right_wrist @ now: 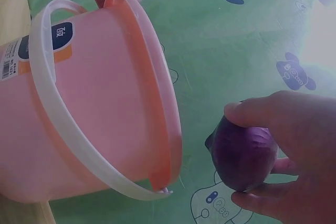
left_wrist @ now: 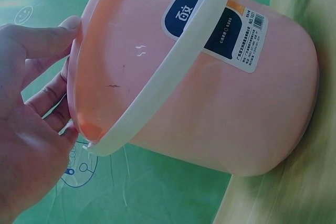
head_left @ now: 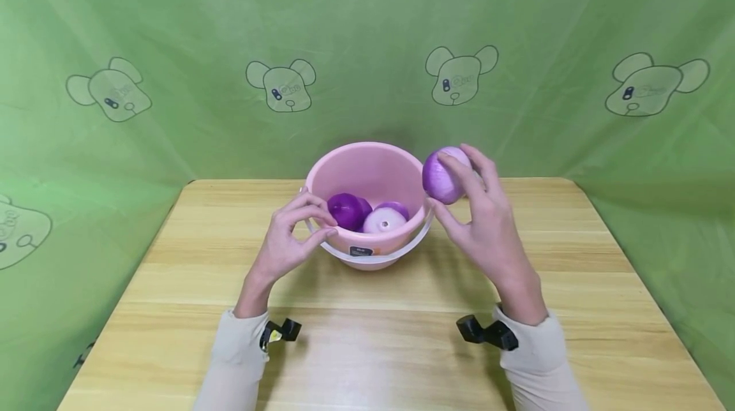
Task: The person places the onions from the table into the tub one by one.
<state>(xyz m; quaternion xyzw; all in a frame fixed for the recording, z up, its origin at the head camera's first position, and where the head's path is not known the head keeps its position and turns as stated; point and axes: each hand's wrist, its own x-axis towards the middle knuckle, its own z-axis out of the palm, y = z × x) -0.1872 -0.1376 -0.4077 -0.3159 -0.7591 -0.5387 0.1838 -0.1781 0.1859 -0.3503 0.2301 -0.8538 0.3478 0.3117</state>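
Note:
A pink bucket (head_left: 367, 162) with a white handle (head_left: 381, 258) stands upright on the table, several purple onions (head_left: 346, 211) inside. At its left rim, my left hand (head_left: 289, 235) pinches the edge, thumb on the outside; the left wrist view shows the same hand (left_wrist: 37, 98) at the rim (left_wrist: 74, 77). My right hand (head_left: 485, 226) holds a purple onion (head_left: 442, 178) between thumb and fingers, just right of the rim and about level with it. In the right wrist view this onion (right_wrist: 244, 153) is apart from the bucket, its pointed end towards it.
The bucket stands towards the back of a light wooden table (head_left: 367, 347). Behind and beside the table hangs a green cloth (head_left: 367, 28) printed with mouse-like heads. Each wrist wears a black camera mount (head_left: 487, 332). A paper label (left_wrist: 226, 35) is on the bucket's front.

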